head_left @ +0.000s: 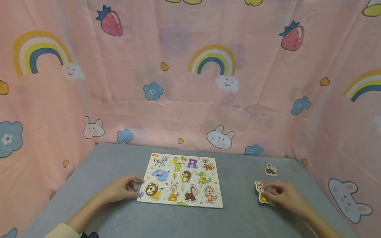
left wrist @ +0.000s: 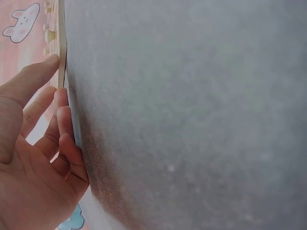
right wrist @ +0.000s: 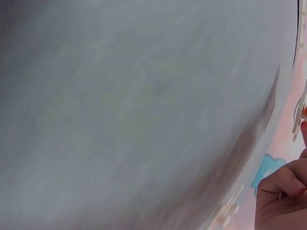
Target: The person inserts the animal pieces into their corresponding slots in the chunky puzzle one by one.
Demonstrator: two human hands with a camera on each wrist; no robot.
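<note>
A pale wooden puzzle board (head_left: 183,177) with animal pictures, several with knobs, lies on the grey table. My left hand (head_left: 123,189) touches its left edge near the front corner; in the left wrist view the thumb (left wrist: 36,76) rests against that edge and the other fingers are loosely bent. To the right of the board, my right hand (head_left: 282,195) pinches a kangaroo puzzle piece (head_left: 259,190), held tilted with its picture facing me. Beyond it a brown gorilla piece (head_left: 271,170) lies on the table. Another piece is mostly hidden behind the right hand.
The grey table (head_left: 125,158) reaches a pink patterned cloth (head_left: 172,115) at its back and sides. Printed on the board's front row are a lion, a kangaroo (head_left: 173,192), a gorilla (head_left: 191,194) and a monkey (head_left: 210,195). A sleeve (head_left: 63,231) shows at the lower left.
</note>
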